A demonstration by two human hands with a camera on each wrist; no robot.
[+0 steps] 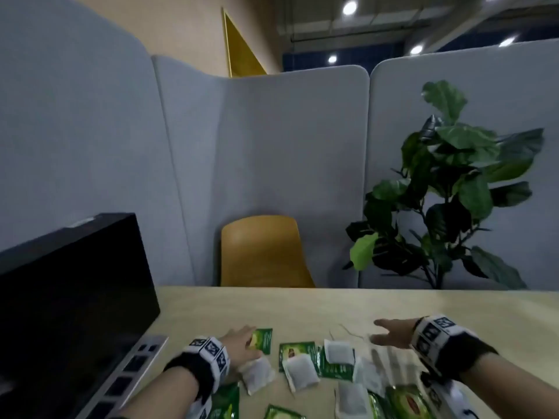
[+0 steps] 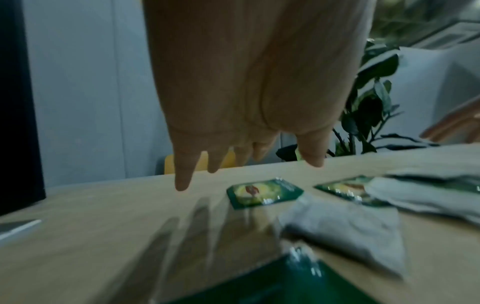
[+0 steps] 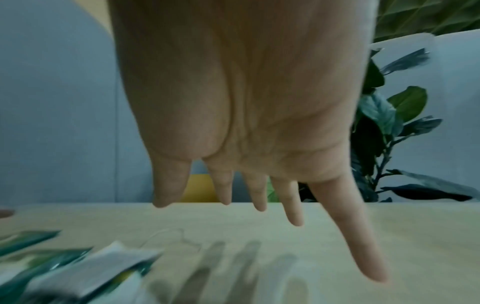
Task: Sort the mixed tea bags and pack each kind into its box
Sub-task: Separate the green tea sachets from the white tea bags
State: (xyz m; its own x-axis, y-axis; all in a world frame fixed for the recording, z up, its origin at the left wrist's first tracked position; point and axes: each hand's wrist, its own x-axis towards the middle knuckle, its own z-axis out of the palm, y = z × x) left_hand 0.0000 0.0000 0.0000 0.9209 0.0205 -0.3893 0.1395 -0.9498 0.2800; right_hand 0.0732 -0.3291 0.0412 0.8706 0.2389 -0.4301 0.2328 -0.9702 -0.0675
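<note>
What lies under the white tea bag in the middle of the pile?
The white tea bag lies on a green sachet, whose upper part shows behind it. The sachet's lower part is covered, as is anything beneath on the table.

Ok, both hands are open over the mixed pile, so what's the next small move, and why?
Probably lower the left hand onto the green sachet under its fingers and pinch it. Both hands are empty, the right hand hovers over bare table, and nothing is sorted yet.
</note>
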